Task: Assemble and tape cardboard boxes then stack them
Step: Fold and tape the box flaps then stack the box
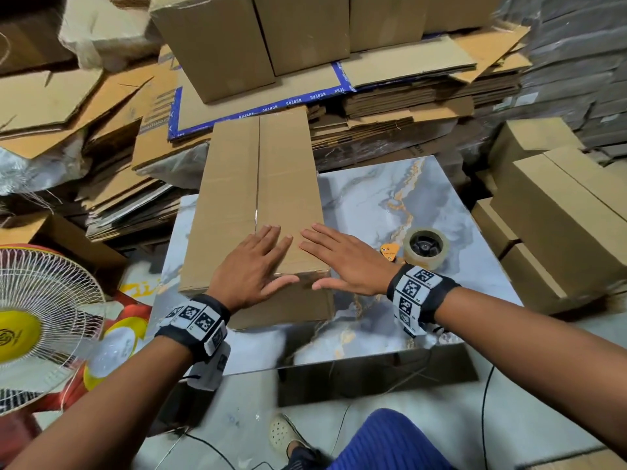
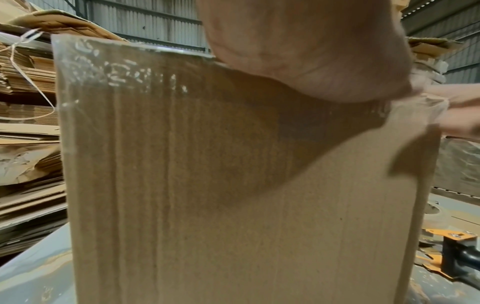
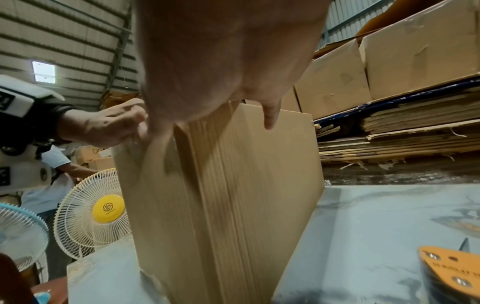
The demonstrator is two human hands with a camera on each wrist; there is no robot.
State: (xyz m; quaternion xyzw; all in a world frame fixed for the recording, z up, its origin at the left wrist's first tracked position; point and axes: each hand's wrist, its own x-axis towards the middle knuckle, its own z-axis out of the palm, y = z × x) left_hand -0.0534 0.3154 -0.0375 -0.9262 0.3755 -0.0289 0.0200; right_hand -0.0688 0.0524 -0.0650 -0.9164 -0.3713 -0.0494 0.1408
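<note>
Stacks of flattened cardboard and assembled cartons surround a marble-patterned worktop, on which we see a long closed cardboard box lying at the left half, its length running away from the person. Clear tape runs along the centre seam of the top flaps and shows glossy over the near end in the left wrist view. We note the left hand lying flat on the near end of the box top, fingers straight, thumb along the near edge; its grip is released. We note the right hand likewise flat beside it, fingers extended on the box top, thumb at the edge, grasping nothing. A tape dispenser with a clear roll stands on the worktop just right of the right hand. A pedestal fan stands at the left.
</note>
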